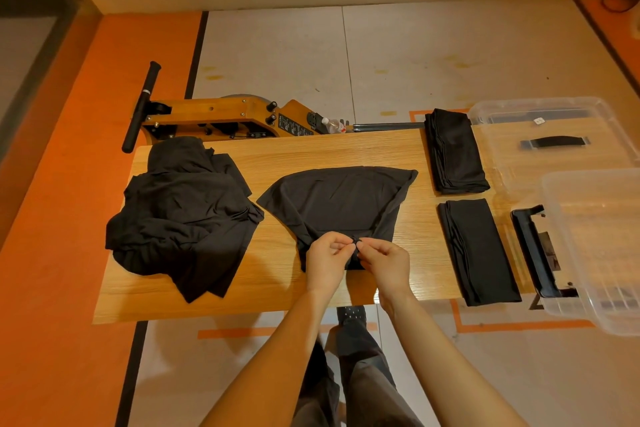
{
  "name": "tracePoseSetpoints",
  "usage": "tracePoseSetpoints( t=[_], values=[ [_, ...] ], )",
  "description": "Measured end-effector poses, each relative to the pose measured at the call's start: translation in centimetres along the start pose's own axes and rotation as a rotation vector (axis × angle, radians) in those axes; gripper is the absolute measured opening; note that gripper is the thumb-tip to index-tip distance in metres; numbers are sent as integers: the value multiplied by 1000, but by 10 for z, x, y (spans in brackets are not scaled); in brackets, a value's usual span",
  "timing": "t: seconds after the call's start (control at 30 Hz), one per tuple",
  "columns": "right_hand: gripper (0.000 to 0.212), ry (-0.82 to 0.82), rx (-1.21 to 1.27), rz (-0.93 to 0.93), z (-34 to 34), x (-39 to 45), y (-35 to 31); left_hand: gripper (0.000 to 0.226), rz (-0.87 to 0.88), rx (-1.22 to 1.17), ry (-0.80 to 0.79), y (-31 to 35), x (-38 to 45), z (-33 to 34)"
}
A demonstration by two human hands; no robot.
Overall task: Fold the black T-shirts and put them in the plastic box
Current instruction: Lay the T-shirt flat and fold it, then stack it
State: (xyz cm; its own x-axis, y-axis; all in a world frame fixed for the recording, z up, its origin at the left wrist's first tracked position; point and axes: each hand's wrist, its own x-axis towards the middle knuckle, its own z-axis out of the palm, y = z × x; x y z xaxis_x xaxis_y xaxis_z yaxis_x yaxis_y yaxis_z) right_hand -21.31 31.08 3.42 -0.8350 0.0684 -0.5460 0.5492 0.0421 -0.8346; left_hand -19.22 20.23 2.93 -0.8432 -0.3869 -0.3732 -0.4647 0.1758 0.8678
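Observation:
A black T-shirt lies spread in the middle of the wooden table. My left hand and my right hand meet at its near edge, and both pinch a small bunch of the cloth between fingertips and thumb. A heap of unfolded black T-shirts sits at the table's left. Two folded black T-shirts lie at the right, one far and one near. The clear plastic box stands at the table's right end.
A clear lid with a black handle lies behind the box. A wooden rowing machine with a plastic bottle stands behind the table. My legs show below the table's near edge.

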Motion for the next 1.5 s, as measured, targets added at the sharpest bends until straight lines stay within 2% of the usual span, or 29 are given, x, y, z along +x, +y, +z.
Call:
tracePoseSetpoints(
  t=[0.37,0.5,0.63,0.77,0.93,1.1,1.23,1.37,1.5],
  values=[
    [12,-14,1,24,-2,0,1,11,-8,-21,-38,-4,-1,1],
    [2,-64,44,56,-5,-1,-1,15,-51,-47,-87,-6,1,-2],
    [16,-71,-20,76,-5,5,4,27,-148,-157,-98,-5,2,-2],
    [19,-46,-68,76,-7,9,10,27,-180,-208,-109,-7,4,-4],
    [11,-17,-124,10,-14,5,17,17,-116,-27,-84,-12,27,-12],
    [10,14,-124,-1,-20,4,23,13,32,346,-68,-7,67,-30],
    [10,19,-122,-9,-21,4,25,13,105,564,-177,3,86,-27],
    [12,11,-135,-24,-24,4,26,14,97,723,-345,11,93,-11],
    [11,9,-141,-37,-28,5,27,13,84,857,-401,15,94,2]
  ],
)
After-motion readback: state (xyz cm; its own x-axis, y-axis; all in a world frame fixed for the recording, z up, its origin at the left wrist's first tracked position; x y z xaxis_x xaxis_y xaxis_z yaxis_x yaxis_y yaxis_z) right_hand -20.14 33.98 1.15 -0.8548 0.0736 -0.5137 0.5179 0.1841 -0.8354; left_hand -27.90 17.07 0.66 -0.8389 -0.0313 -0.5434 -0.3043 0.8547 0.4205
